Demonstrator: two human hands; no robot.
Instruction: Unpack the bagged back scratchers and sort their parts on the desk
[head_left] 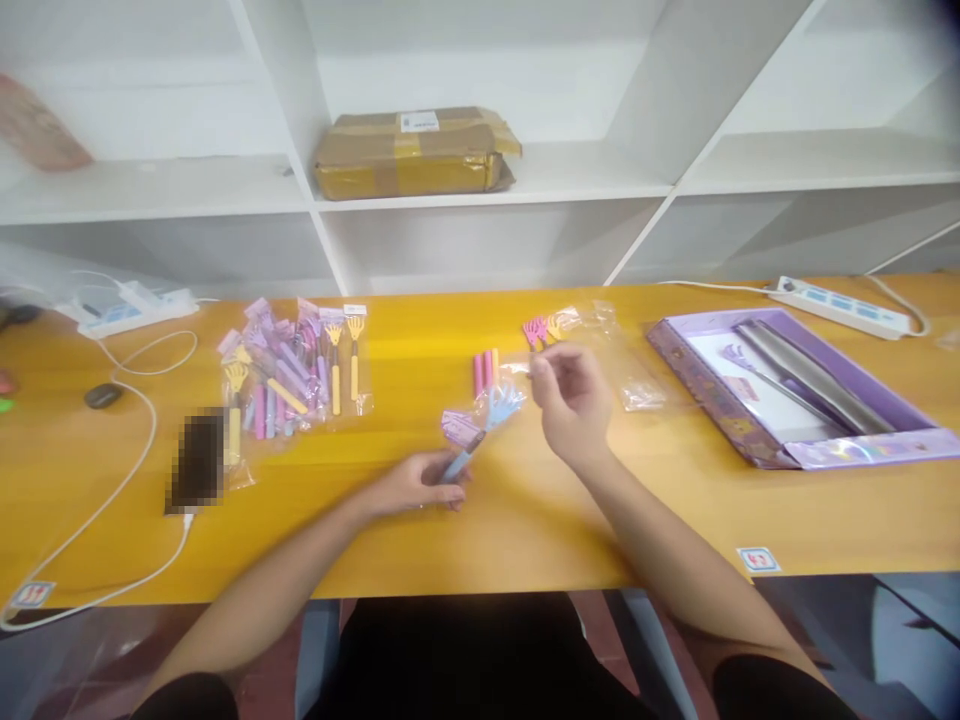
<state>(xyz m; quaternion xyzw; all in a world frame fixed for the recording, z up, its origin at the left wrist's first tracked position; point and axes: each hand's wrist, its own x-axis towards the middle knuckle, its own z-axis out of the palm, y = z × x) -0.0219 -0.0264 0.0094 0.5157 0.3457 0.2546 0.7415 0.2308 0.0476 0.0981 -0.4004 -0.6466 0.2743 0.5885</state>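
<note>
Blue claw-headed stick (480, 428) in left hand (424, 482), above table (540, 530).

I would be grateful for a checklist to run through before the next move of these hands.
1. Left hand holding the blue hand-shaped tool: ok.
2. Right hand gripping clear wrapping: cannot tell, too blurred.
3. Packaged pile apart from both hands: ok, it lies to the left.
4. All the hand-shaped tools in one group: not ok, pink ones lie apart from the pile.
5. Purple box open: ok.
</note>
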